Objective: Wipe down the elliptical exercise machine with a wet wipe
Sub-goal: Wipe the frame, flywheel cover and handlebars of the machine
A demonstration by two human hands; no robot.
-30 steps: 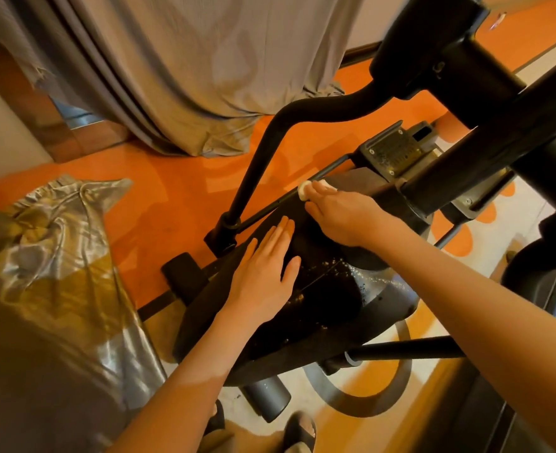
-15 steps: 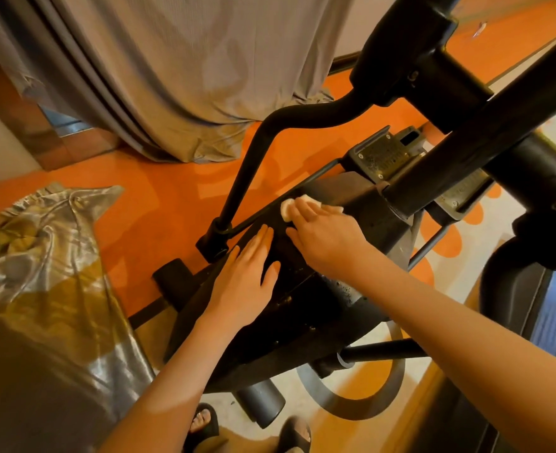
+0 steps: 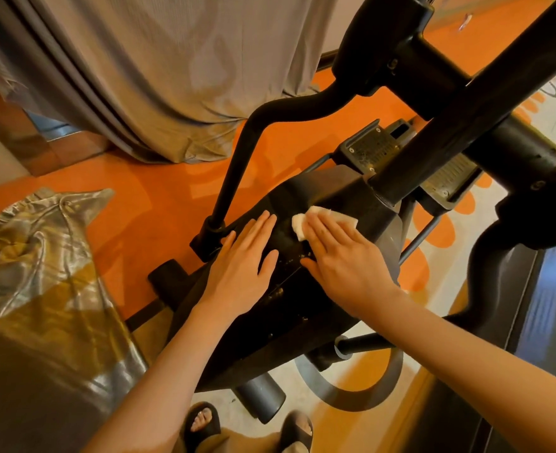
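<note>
While I watch through the head camera, my right hand point(image 3: 342, 256) lies flat, fingers straight and together, pressing the wet wipe point(image 3: 316, 219) onto the top of the black housing point(image 3: 329, 191) of the elliptical machine. My left hand point(image 3: 242, 259) rests just beside it on the same housing, palm down, fingers straight, holding nothing; it looks like a brace.

Only the far part of the wipe shows, white and folded, sticking out beyond my right fingertips, with one flap toward the left hand and another toward the upright post point(image 3: 433, 142). The rest is hidden under the fingers.

The housing is a long hump. Its long axis runs from the near-left end, close to my sandalled feet point(image 3: 204, 420), up and away to the far-right end where the post rises out of it. Both forearms come in roughly along that axis, so my fingers point toward the post. The right hand is the nearer one to the uncleaned far end.

Pale crumbs of dirt point(image 3: 299, 256) sit on the dark surface between the two hands, near my right thumb. I judge the next stroke should travel along the hump's length, either onward to the post base or back over those crumbs. A grey curtain point(image 3: 159, 76) hangs over the orange floor point(image 3: 159, 204) beyond.
</note>
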